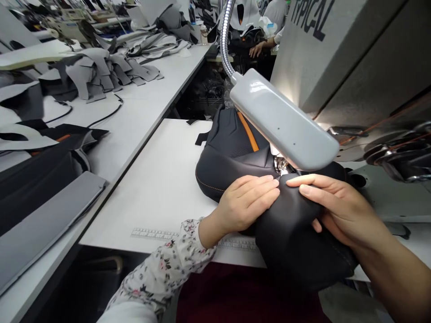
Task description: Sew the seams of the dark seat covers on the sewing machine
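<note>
A black leather-like seat cover [232, 166], with an orange stripe and orange stitching, lies bunched under the sewing machine's presser foot [281, 165]. My left hand [247, 202] rests on the cover just left of the foot, fingers stretched and side by side; its thumb is hidden. With thumb and fingers, my right hand [340, 202] grips a fold of the cover close to the foot's right side. Part of the cover hangs over the table's front edge. The needle point and the seam beneath it cannot be made out.
A grey lamp [286, 121] on a flexible neck hangs low over the foot. The machine's head [336, 58] rises at right. A ruler strip [155, 233] runs along the front of the white table [148, 179]. Grey cut pieces [101, 67] cover the left table; a person's hand [257, 49] shows behind.
</note>
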Motion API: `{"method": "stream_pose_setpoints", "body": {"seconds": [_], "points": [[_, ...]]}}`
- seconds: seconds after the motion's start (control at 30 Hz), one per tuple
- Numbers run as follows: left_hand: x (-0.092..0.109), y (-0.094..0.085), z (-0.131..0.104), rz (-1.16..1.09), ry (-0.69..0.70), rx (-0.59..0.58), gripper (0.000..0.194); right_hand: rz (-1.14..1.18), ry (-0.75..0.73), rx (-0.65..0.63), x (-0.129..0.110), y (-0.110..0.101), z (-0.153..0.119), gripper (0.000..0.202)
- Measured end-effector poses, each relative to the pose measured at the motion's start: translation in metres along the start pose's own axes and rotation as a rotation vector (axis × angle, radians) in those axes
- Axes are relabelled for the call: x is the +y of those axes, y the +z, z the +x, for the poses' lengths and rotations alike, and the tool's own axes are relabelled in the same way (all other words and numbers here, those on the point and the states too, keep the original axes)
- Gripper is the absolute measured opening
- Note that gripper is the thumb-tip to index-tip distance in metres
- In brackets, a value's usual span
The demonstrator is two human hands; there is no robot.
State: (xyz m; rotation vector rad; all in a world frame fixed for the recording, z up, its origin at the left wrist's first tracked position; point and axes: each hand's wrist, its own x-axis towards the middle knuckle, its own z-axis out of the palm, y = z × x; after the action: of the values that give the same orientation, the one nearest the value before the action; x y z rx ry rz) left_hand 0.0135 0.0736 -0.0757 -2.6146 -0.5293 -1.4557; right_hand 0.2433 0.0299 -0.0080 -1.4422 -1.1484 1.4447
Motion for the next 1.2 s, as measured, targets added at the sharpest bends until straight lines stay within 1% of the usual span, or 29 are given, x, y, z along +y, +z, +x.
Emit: {"method": "stream_pose_setpoints", "body": {"seconds": [0.07,0.13,0.2,0.23,0.33,0.5,0.67,0.77,0.83,0.9,1.03,1.2], "points": [[0.0,-0.002,0.003,0.06,0.026,-0.051,0.032,-0.241,-0.078,0.063,-0.004,-0.001,0.006,0.037],[0.0,-0.003,0.005,0.106,0.049,-0.088,0.033,-0.521,-0.21,0.117,-0.007,-0.005,0.014,0.029],[0.002,-0.004,0.007,0.122,0.047,-0.107,0.034,-0.692,-0.326,0.154,-0.01,-0.009,0.021,0.027],[0.004,-0.005,0.007,0.124,0.038,-0.114,0.035,-0.732,-0.351,0.164,-0.01,-0.011,0.024,0.027],[0.007,-0.006,0.009,0.13,0.018,-0.133,0.038,-0.758,-0.341,0.172,-0.011,-0.012,0.029,0.03],[0.008,-0.008,0.012,0.162,0.005,-0.185,0.037,-0.733,-0.315,0.164,-0.017,-0.007,0.032,0.032],[0.013,-0.008,0.014,0.161,-0.047,-0.212,0.039,-0.706,-0.284,0.171,-0.025,-0.004,0.034,0.033],[0.016,-0.008,0.015,0.166,-0.067,-0.229,0.04,-0.692,-0.24,0.196,-0.024,-0.005,0.035,0.035],[0.018,-0.008,0.016,0.177,-0.077,-0.24,0.041,-0.69,-0.238,0.196,-0.022,-0.008,0.037,0.036],[0.017,-0.006,0.017,0.161,-0.079,-0.208,0.039,-0.691,-0.268,0.173,-0.018,-0.012,0.039,0.035],[0.014,0.0,0.015,0.049,-0.068,-0.071,0.028,-0.73,-0.324,0.157,-0.009,-0.024,0.043,0.03],[0.011,0.004,0.011,-0.012,-0.077,-0.014,0.023,-0.747,-0.403,0.144,-0.005,-0.03,0.045,0.023]]}}
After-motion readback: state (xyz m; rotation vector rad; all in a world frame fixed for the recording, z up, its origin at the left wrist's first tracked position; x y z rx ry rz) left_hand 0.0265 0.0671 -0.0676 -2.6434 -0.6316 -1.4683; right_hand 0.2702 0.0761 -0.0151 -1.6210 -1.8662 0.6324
